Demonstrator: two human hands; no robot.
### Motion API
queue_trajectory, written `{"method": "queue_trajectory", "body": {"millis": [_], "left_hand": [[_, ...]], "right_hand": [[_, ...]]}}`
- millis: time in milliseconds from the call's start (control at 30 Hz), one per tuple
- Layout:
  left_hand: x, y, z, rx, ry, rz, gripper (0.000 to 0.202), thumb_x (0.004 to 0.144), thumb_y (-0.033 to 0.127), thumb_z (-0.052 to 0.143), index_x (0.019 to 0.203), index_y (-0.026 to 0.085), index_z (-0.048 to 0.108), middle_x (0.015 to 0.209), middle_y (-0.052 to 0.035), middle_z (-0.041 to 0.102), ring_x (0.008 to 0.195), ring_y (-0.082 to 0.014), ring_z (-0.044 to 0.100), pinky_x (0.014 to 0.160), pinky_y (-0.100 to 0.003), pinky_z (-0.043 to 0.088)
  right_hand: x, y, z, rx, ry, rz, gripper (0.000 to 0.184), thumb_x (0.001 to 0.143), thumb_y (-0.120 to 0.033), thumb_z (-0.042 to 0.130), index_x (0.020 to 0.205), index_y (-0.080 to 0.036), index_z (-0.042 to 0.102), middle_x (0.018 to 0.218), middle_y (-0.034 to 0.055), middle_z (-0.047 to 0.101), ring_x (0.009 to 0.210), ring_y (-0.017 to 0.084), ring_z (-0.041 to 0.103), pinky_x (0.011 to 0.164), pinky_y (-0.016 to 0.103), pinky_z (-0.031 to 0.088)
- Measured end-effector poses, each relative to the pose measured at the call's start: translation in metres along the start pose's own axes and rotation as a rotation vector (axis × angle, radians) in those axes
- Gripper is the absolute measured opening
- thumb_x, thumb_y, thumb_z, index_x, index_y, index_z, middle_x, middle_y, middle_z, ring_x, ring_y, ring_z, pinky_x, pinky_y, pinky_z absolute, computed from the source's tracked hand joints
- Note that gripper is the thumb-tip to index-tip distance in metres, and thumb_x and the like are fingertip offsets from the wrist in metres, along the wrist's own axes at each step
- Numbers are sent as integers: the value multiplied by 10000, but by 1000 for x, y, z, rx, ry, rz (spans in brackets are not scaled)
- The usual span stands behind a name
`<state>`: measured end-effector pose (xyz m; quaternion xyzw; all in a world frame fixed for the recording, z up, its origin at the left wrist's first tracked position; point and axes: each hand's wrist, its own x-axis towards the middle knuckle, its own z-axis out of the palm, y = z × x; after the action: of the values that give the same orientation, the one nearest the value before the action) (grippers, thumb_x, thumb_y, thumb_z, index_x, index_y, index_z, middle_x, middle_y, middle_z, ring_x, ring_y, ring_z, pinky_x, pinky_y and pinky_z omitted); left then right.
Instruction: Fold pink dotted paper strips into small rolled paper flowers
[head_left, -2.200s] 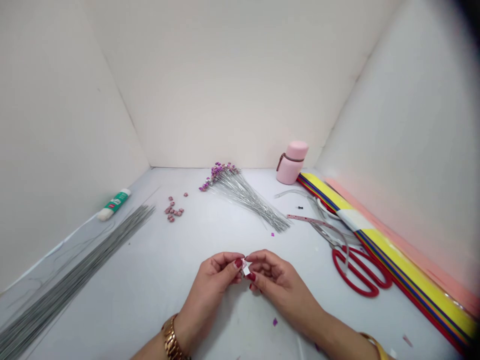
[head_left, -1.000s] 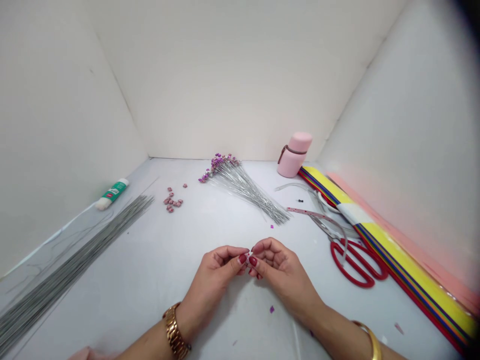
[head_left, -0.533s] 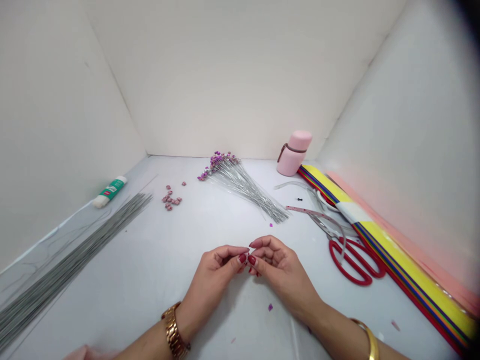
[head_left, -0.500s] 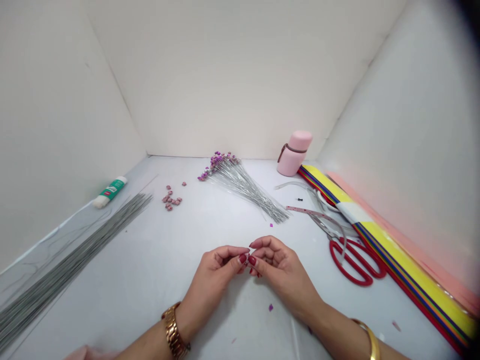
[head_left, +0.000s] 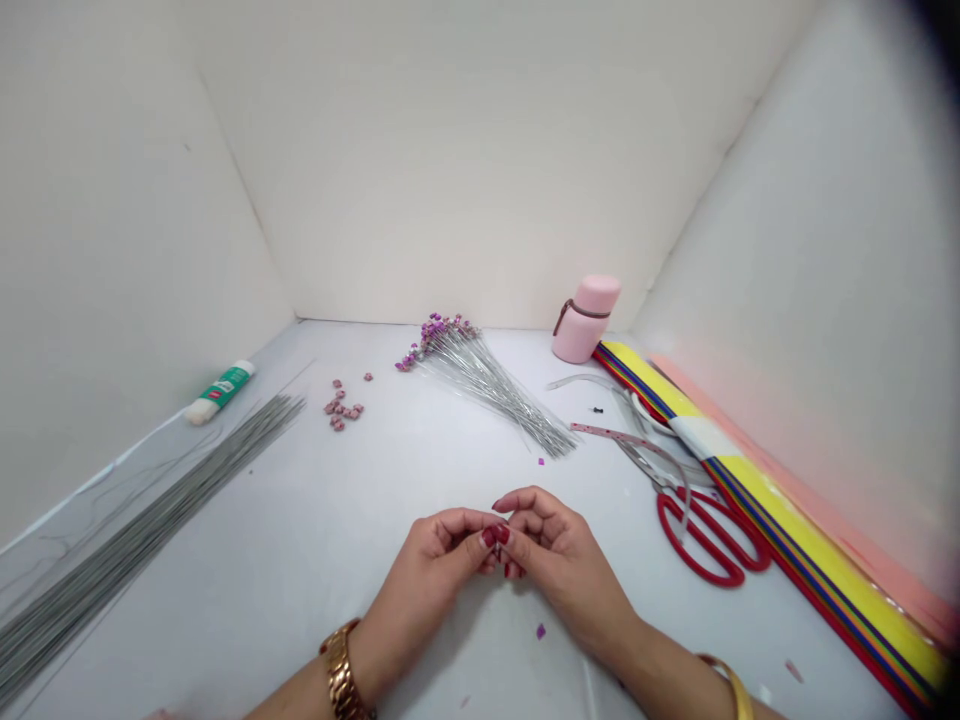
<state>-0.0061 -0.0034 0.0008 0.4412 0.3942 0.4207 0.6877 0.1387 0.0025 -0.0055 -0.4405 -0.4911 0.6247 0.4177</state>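
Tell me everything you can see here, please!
glue stick: one, green and white, back left
bare wires: many, grey, left
small pieces: many, pink, left of middle
wire bunch: one, silver with purple tips, back middle
bottle: one, pink, back right
scissors: one pair, red, right
striped paper: one stack, yellow, blue and red, right edge
paper strip: one, pink, beside scissors
paper scraps: few, purple, around hands
table: one, white, under everything
left hand: one, red nails, centre
right hand: one, red nails, centre, fingertips meeting the left
watch: one, gold, left wrist
bangle: one, gold, right wrist
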Motion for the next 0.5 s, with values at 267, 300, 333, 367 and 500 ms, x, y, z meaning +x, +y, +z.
{"method": "queue_trajectory", "body": {"millis": [267, 300, 333, 367, 500], "left_hand": [[-1, -3, 1, 101, 22, 117, 155, 770, 216, 563, 865, 140, 660, 671, -35, 611, 648, -156, 549, 652, -272, 431], [-2, -3, 1, 114, 34, 120, 161, 777, 219, 553, 869, 140, 660, 676, -37, 611, 657, -159, 548, 658, -277, 428], [-2, -3, 0, 131, 46, 125, 168, 778, 219, 551, 879, 141, 660, 699, -43, 616, 681, -164, 550, 674, -280, 424], [-2, -2, -1, 145, 51, 127, 172, 776, 218, 553, 886, 142, 662, 720, -48, 621, 698, -168, 551, 685, -282, 420], [-2, 0, 0, 73, -37, 103, 215, 814, 228, 500, 939, 124, 641, 669, -45, 608, 644, -163, 555, 651, -292, 426]], "right_hand": [[1, 2, 3, 101, -9, 40, 230, 790, -383, 541, 870, -168, 525, 555, -40, 534, 496, 87, 497, 508, 203, 372], [1, 2, 3, 90, -10, 39, 245, 807, -405, 507, 857, -166, 524, 565, -29, 544, 504, 94, 505, 507, 207, 375], [1, 2, 2, 72, -10, 36, 263, 820, -422, 476, 831, -164, 519, 574, -20, 552, 511, 99, 512, 507, 211, 377], [1, 2, 1, 45, -19, 35, 280, 828, -434, 456, 799, -162, 513, 582, -13, 558, 518, 101, 516, 505, 212, 378], [1, 1, -1, -80, -119, 35, 308, 822, -440, 463, 700, -158, 494, 570, -13, 555, 507, 96, 504, 490, 206, 361]]}}
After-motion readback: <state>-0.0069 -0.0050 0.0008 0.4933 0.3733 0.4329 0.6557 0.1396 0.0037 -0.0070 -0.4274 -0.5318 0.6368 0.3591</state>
